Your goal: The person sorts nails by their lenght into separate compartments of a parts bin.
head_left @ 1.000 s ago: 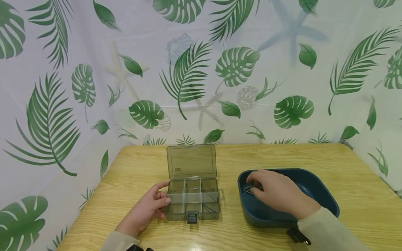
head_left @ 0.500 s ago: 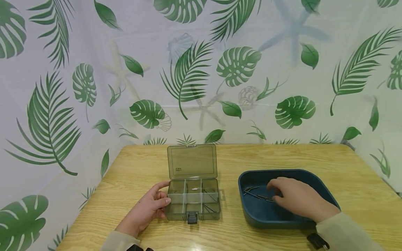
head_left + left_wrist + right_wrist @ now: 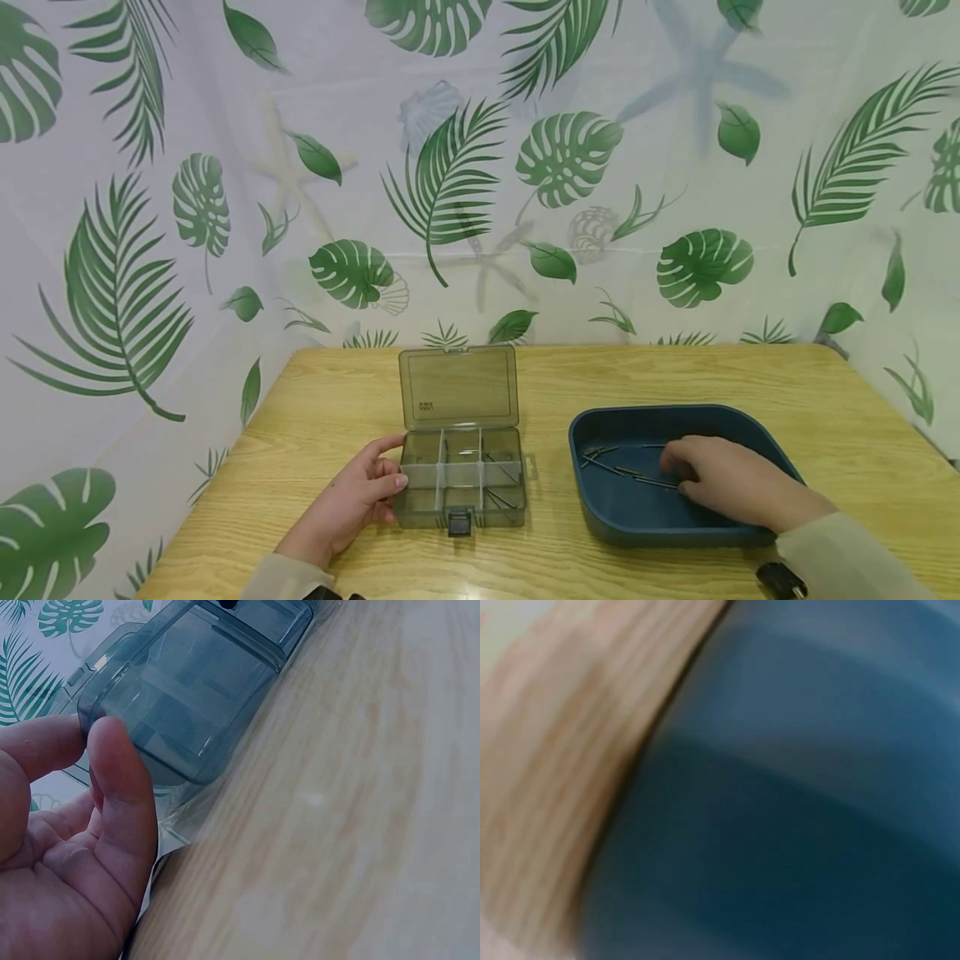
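While a left hand (image 3: 363, 487) pinches the left edge of a smoky divided case (image 3: 420, 520), a right hand (image 3: 731, 479) reaches down inside a blue tray (image 3: 675, 537) on a wooden counter (image 3: 540, 567), its fingers bent beside loose, nail-like pins (image 3: 607, 467); whether they grasp one cannot be told. More pins lie in the right-hand part of the case, its lid (image 3: 459, 387) standing raised behind. Pins this slim could slip from a slack pinch, or come up two at once where they lie crossed; a bump to the light-looking case might swing the lid down. Close up, the left wrist camera shows the thumb (image 3: 124, 772) against the case's corner, though no pins can be made out there; the right wrist camera catches only blurred tray and counter, neither fingers nor pins.
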The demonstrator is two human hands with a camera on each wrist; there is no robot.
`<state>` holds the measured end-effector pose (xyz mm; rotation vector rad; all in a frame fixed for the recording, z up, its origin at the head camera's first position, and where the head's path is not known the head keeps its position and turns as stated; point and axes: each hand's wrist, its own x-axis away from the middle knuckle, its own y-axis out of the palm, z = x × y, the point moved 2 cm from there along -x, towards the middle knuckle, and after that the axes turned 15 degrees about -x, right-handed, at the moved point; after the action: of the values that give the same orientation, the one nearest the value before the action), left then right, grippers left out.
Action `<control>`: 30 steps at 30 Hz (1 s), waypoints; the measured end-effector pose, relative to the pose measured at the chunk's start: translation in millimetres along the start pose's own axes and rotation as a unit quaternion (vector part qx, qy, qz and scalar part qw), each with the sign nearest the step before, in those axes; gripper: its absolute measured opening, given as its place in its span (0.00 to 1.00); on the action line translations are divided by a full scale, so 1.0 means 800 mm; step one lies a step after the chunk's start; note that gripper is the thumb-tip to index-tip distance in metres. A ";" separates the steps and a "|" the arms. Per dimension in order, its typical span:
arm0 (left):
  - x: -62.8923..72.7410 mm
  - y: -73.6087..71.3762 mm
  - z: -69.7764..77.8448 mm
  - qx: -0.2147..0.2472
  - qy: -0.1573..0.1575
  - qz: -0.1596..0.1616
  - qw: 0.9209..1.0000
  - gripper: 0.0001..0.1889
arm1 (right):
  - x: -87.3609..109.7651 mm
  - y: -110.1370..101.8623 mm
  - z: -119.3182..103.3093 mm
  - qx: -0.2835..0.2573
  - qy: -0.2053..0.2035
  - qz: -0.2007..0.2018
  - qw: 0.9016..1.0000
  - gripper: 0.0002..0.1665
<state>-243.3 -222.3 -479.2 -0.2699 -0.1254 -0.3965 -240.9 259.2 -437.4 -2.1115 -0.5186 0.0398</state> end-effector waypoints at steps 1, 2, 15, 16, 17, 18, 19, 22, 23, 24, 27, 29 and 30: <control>0.000 0.000 0.000 0.000 0.000 -0.001 1.000 0.35 | -0.001 0.001 0.000 -0.001 -0.003 0.000 1.000 0.12; 0.000 0.000 -0.001 0.000 -0.001 -0.001 1.000 0.35 | -0.001 0.003 0.000 -0.001 -0.006 -0.001 1.000 0.12; 0.000 -0.001 -0.001 -0.002 -0.004 -0.001 1.000 0.36 | -0.007 0.012 -0.004 -0.008 -0.029 -0.010 1.000 0.14; 0.000 -0.001 -0.001 -0.002 -0.004 -0.001 1.000 0.35 | -0.007 0.012 -0.005 -0.008 -0.029 -0.012 0.999 0.14; 0.000 -0.001 0.000 -0.001 -0.004 -0.002 1.000 0.35 | -0.007 0.012 -0.005 -0.007 -0.025 -0.012 1.000 0.14; 0.001 -0.001 0.001 0.000 -0.003 -0.004 1.000 0.35 | -0.007 0.012 -0.006 -0.006 -0.022 -0.012 1.000 0.14; 0.001 0.000 0.001 0.001 -0.003 -0.005 1.000 0.35 | -0.007 0.012 -0.006 -0.004 -0.018 -0.012 1.000 0.14; 0.001 0.000 0.002 0.002 0.001 -0.010 1.000 0.36 | -0.008 0.013 -0.008 0.003 -0.010 -0.011 1.000 0.13; 0.001 0.000 0.002 0.003 0.003 -0.011 1.000 0.36 | -0.008 0.013 -0.008 0.005 -0.007 -0.011 1.000 0.13; 0.001 0.000 0.002 0.004 0.003 -0.012 1.000 0.36 | -0.008 0.013 -0.009 0.005 -0.005 -0.011 1.000 0.13; 0.002 0.000 0.002 0.003 0.006 -0.012 1.000 0.36 | -0.008 0.014 -0.010 0.006 0.001 -0.013 1.000 0.13; 0.002 0.000 0.002 0.004 0.005 -0.012 1.000 0.36 | -0.007 0.014 -0.011 0.006 0.002 -0.014 1.000 0.13; 0.002 0.000 0.002 0.004 0.004 -0.012 1.000 0.36 | -0.007 0.013 -0.011 0.006 0.002 -0.014 1.000 0.13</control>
<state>-241.9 -222.3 -477.6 -0.2594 -0.1234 -0.4215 -240.6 245.1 -442.1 -2.0922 -0.5430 0.0222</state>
